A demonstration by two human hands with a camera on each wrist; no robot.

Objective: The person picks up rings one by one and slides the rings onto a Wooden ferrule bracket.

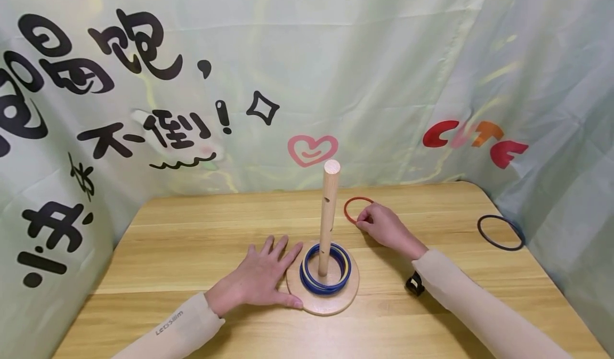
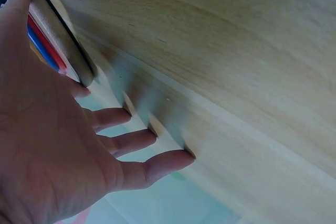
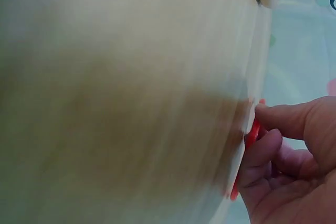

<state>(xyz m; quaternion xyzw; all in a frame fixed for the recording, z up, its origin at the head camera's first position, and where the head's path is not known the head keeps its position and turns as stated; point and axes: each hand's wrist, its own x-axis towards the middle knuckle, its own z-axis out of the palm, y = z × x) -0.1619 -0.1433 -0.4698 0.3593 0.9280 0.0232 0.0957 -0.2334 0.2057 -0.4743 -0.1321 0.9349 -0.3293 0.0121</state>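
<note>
A light wooden post (image 1: 328, 215) stands upright on a round wooden base (image 1: 331, 309) on the table. Around its foot lies a stack of rings (image 1: 326, 290), mostly blue with a yellow one showing. My left hand (image 1: 261, 278) is spread at the base's left side, thumb and forefinger touching its edge. In the left wrist view, the other fingertips reach the tabletop, and red and blue rings (image 2: 44, 45) show beside the base. Behind and right of the post, my right hand (image 1: 387, 227) pinches a red ring (image 1: 345, 211) between thumb and fingers, low at the tabletop.
A dark blue ring (image 1: 482, 235) lies near the right edge of the wooden table (image 1: 192, 226). A printed cloth (image 1: 374, 82) with lettering and a pink heart hangs behind and at both sides. A small black device (image 1: 414, 284) is on the right wrist.
</note>
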